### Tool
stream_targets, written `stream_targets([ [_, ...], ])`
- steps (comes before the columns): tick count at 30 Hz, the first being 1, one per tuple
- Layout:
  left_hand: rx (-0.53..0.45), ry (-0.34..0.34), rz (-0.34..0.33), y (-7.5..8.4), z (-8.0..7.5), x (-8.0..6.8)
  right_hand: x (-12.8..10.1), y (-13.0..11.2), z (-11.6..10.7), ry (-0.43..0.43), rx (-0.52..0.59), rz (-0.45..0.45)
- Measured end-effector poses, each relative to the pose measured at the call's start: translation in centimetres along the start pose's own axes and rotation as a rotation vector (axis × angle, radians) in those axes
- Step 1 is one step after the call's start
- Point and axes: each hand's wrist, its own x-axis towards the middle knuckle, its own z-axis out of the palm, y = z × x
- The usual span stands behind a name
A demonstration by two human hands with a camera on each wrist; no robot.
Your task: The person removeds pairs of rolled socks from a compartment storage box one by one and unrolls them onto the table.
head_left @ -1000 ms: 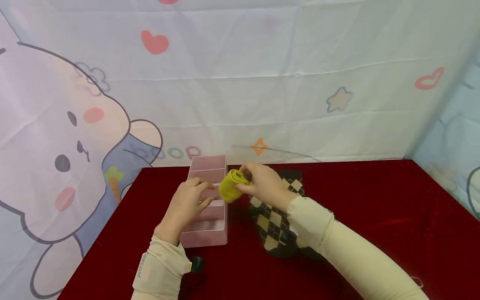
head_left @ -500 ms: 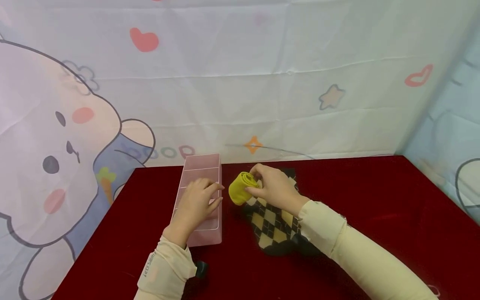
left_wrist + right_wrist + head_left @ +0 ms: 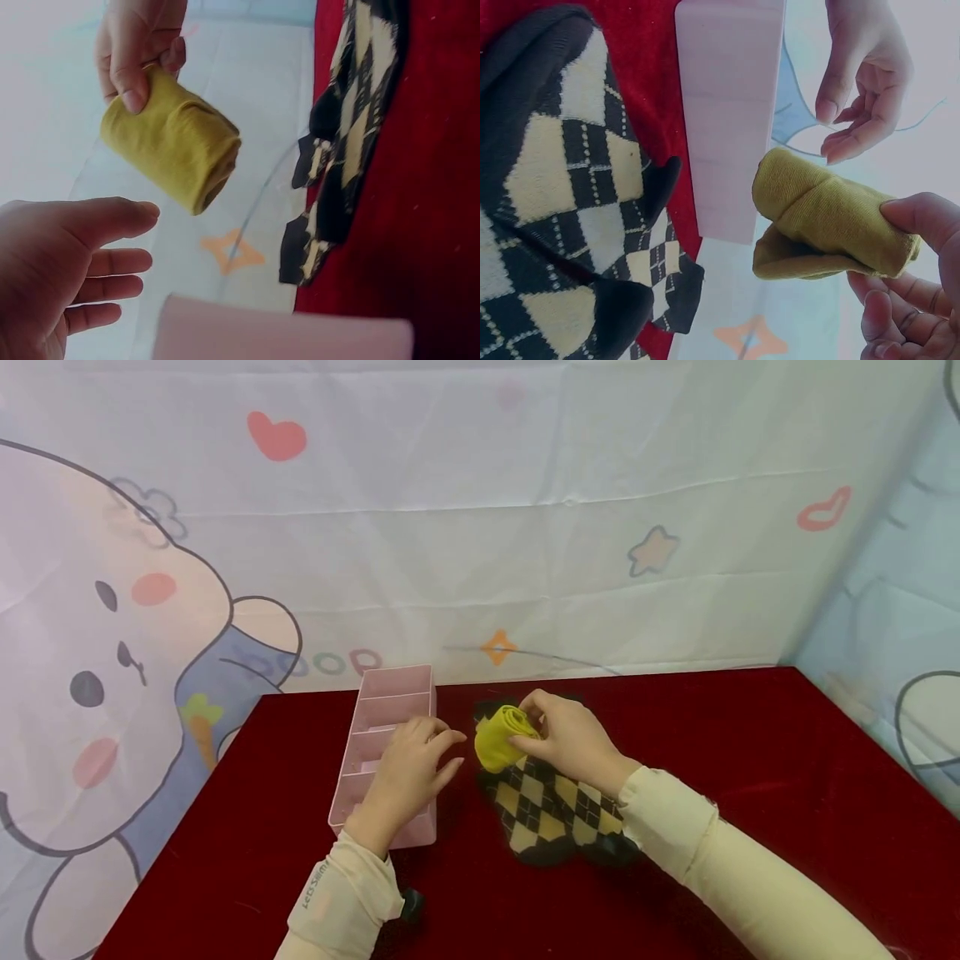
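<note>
My right hand (image 3: 577, 737) pinches a rolled yellow sock (image 3: 498, 743) between thumb and fingers, above the table. In the right wrist view the ribbed roll (image 3: 817, 214) has a loose fold at one end. My left hand (image 3: 408, 772) hovers over the right side of a pink divided box (image 3: 397, 683), fingers loosely bent and apart, touching nothing. The left wrist view shows a gap between that hand's thumb and the roll. Below the right hand lie black-and-beige argyle socks (image 3: 532, 814), side by side, partly hidden by the yellow roll and the hand.
The pink box has several compartments in a row and stands on a dark red cloth (image 3: 720, 760) over the table. A pale printed curtain (image 3: 450, 568) hangs behind the table, with more at the right. A small black object (image 3: 412, 906) sits at the left cuff.
The yellow sock has moved away from the box, rightward over the argyle socks, held by my right hand. My left hand has shifted slightly right relative to the box. The head view has turned a little.
</note>
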Motion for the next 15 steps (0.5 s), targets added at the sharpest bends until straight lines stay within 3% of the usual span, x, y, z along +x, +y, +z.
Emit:
stream_targets([
  [6,-0.057,0.003,0.039,1.0,0.8,0.2,-0.8,0.5,-0.3,0.004,-0.007,0.013],
  [15,-0.1,0.004,0.036,2.2,1.7,0.4,-1.9,1.5,-0.7,0.012,0.006,0.057],
])
